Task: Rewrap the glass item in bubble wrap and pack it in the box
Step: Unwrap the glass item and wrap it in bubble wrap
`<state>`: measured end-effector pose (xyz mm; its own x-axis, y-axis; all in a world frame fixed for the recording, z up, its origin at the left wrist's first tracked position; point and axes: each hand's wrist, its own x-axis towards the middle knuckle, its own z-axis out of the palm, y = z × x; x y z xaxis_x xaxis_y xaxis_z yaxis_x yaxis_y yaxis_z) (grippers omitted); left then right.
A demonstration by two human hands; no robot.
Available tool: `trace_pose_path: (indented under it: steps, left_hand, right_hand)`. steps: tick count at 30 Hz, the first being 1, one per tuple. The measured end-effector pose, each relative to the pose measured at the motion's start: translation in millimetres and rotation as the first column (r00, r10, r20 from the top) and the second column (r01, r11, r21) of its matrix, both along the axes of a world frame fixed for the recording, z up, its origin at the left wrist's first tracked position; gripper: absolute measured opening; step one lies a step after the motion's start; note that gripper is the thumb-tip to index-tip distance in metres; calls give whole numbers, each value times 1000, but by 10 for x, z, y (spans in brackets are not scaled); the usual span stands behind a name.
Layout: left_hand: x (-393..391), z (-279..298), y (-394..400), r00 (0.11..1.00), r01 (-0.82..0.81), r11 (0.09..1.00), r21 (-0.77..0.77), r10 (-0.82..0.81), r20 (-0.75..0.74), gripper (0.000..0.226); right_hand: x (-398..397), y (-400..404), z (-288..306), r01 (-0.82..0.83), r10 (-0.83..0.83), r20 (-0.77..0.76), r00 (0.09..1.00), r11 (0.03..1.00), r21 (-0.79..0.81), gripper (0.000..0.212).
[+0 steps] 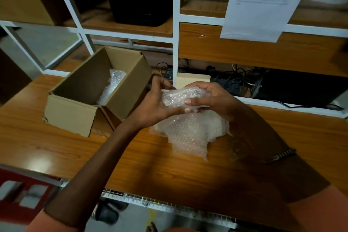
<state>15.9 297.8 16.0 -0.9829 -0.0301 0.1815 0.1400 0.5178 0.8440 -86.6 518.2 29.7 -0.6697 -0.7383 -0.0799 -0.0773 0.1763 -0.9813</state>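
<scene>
Both hands hold a bubble-wrapped bundle above the wooden table; the glass item inside is hidden by the wrap. My left hand cups it from the left and below, fingers curled round it. My right hand grips it from the right, thumb across the front. A loose tail of bubble wrap hangs from the bundle onto the table. The open cardboard box stands to the left, with another piece of bubble wrap inside it.
A white-framed shelf unit rises behind the table, with a paper sheet hanging on it and tangled cables in the lower bay. A small beige box sits behind my hands. A clear glass lies under my right forearm.
</scene>
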Motion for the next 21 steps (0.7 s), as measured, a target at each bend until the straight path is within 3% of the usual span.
trace_pose_path:
  steps: [3, 5, 9, 14, 19, 21]
  left_hand:
    - [57, 114, 13, 981, -55, 955, 293, -3, 195, 55]
    - [65, 157, 29, 937, -29, 884, 467, -138, 320, 53]
    - [65, 178, 95, 900, -38, 728, 685, -273, 339, 41]
    - [20, 152, 193, 899, -61, 618, 784, -308, 312, 44]
    - [44, 33, 232, 932, -37, 593, 805, -271, 242, 35]
    - [56, 44, 247, 946, 13, 617, 787, -262, 189, 39]
  right_hand:
    - [-14, 61, -22, 37, -28, 88, 996, 994, -107, 46]
    - [-7, 72, -26, 39, -27, 82, 996, 989, -146, 49]
    - [29, 103, -3, 51, -41, 56, 998, 981, -187, 53]
    - [67, 131, -17, 62, -50, 62, 997, 976, -210, 51]
    - [64, 263, 81, 3, -6, -45, 999, 998, -70, 38]
    - [61, 265, 133, 27, -20, -107, 994, 997, 66, 53]
